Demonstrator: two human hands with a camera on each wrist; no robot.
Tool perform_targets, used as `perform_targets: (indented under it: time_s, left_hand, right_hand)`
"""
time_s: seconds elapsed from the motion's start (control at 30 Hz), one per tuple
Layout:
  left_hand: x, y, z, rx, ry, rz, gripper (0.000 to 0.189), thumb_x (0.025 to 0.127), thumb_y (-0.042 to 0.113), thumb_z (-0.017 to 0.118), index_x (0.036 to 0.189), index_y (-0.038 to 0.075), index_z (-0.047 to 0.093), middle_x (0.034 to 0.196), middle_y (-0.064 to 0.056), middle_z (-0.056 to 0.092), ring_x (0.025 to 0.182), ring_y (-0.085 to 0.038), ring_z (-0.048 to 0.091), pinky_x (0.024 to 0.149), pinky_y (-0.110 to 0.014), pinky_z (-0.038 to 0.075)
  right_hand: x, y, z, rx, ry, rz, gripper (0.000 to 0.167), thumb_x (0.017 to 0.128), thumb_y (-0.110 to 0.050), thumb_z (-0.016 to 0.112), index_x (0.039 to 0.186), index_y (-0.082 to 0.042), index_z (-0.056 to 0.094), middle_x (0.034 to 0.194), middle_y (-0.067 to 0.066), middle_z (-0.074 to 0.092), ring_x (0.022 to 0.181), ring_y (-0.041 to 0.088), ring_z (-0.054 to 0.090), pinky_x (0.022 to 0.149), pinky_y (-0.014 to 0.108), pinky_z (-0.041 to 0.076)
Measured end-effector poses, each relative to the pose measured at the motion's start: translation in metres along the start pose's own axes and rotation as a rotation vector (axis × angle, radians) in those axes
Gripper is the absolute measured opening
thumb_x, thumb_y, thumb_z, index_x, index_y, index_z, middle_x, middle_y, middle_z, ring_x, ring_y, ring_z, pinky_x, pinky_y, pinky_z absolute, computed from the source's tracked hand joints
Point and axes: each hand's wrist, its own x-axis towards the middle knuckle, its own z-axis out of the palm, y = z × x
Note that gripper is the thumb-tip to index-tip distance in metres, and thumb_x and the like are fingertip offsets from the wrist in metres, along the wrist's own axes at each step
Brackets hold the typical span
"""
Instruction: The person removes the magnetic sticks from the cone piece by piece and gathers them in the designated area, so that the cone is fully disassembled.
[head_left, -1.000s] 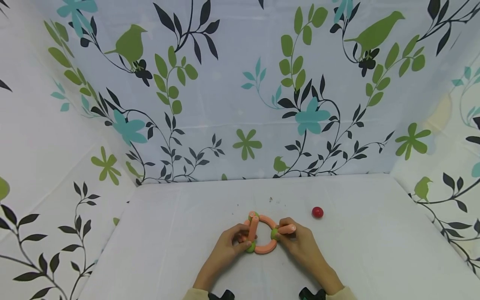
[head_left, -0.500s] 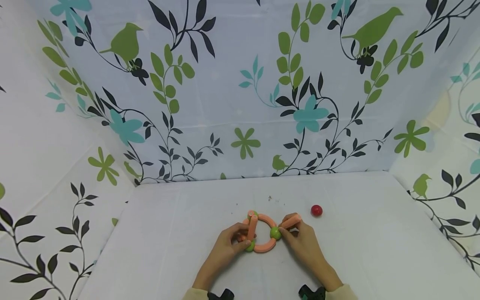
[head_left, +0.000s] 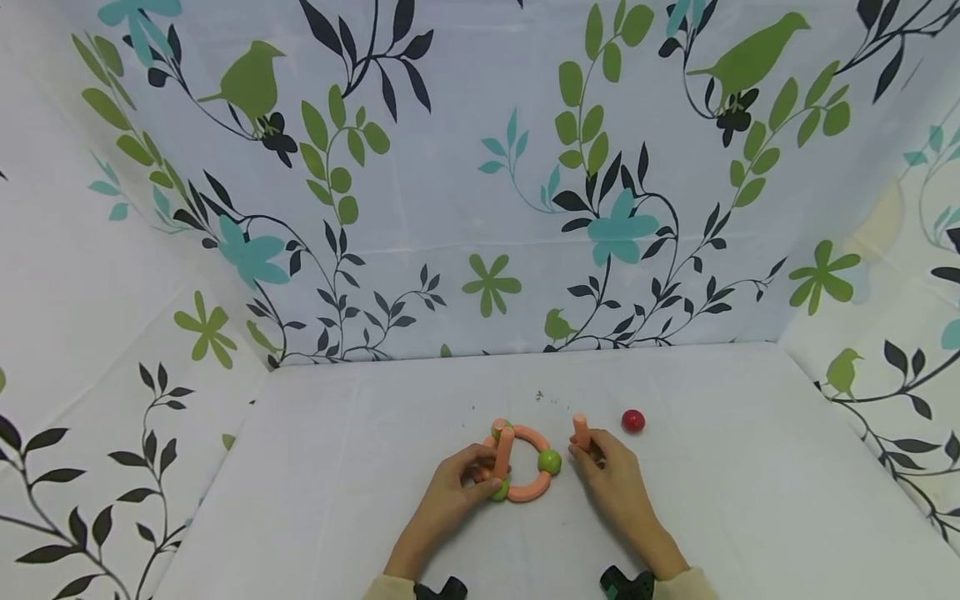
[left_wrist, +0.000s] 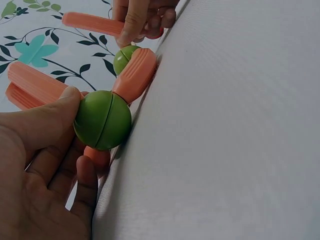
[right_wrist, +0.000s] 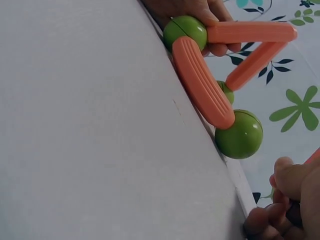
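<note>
1. The left hand [head_left: 450, 493] grips the stick-and-ball ring [head_left: 522, 467] at its near-left green ball [left_wrist: 102, 120], thumb curled over it, holding it on the white table [head_left: 360, 467].
2. The right hand [head_left: 611, 475] pinches a loose orange stick [head_left: 581, 432], apparently upright, just right of the ring and clear of it.
3. A red ball [head_left: 633, 421] lies near that hand, further right.

White tabletop [head_left: 375, 500], few dark specks near back. Floral cloth backdrop [head_left: 450, 208] wraps three sides: green birds, teal flowers, black leafy vines on white. Light soft, pretty even.
</note>
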Motion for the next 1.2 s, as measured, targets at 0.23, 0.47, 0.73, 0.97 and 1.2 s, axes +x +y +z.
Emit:
perform_targets:
  time_s: [0.23,0.47,0.73,0.97,1.2]
  left_hand:
    - [0.001,-0.002,0.000,-0.016,-0.006,-0.022,0.032,0.090,0.012,0.080,0.121,0.016,0.071,0.113,-0.006,0.078,0.092,-0.008,0.062,0.086,-0.021,0.050]
    - [0.001,-0.001,-0.001,-0.012,-0.001,-0.029,0.032,0.090,0.013,0.080,0.120,0.017,0.072,0.114,-0.006,0.076,0.093,-0.008,0.062,0.087,-0.022,0.050]
    - [0.000,-0.001,0.000,0.001,0.003,-0.039,0.033,0.090,0.012,0.080,0.121,0.017,0.071,0.114,-0.005,0.075,0.092,-0.008,0.061,0.086,-0.022,0.050]
    - [0.001,-0.004,0.000,-0.006,-0.004,-0.044,0.033,0.090,0.012,0.080,0.121,0.017,0.071,0.114,-0.005,0.075,0.091,-0.008,0.061,0.086,-0.021,0.050]
    - [0.002,-0.003,0.000,-0.015,0.002,-0.037,0.032,0.089,0.012,0.080,0.120,0.017,0.072,0.114,-0.006,0.075,0.091,-0.008,0.061,0.085,-0.022,0.050]
  right_hand:
    - [0.005,0.002,-0.008,-0.020,-0.052,0.126,0.016,0.099,-0.020,0.073,0.098,-0.006,0.068,0.072,0.001,0.052,0.064,0.009,0.044,0.055,0.022,0.036]
    - [0.009,0.003,-0.014,-0.074,-0.054,0.138,0.029,0.102,-0.016,0.067,0.124,0.003,0.070,0.087,0.009,0.056,0.074,0.015,0.047,0.060,0.023,0.039]
    - [0.007,0.003,-0.015,-0.095,-0.054,0.158,0.033,0.100,-0.012,0.070,0.128,0.003,0.070,0.094,0.011,0.060,0.080,0.018,0.049,0.063,0.022,0.038]
    - [0.005,0.004,-0.015,-0.124,-0.056,0.160,0.040,0.099,-0.012,0.070,0.135,0.004,0.066,0.096,0.012,0.063,0.079,0.016,0.050,0.062,0.022,0.038]
    - [0.006,0.004,-0.014,-0.136,-0.059,0.156,0.042,0.098,-0.012,0.070,0.136,0.004,0.065,0.092,0.011,0.061,0.075,0.016,0.048,0.059,0.022,0.038]
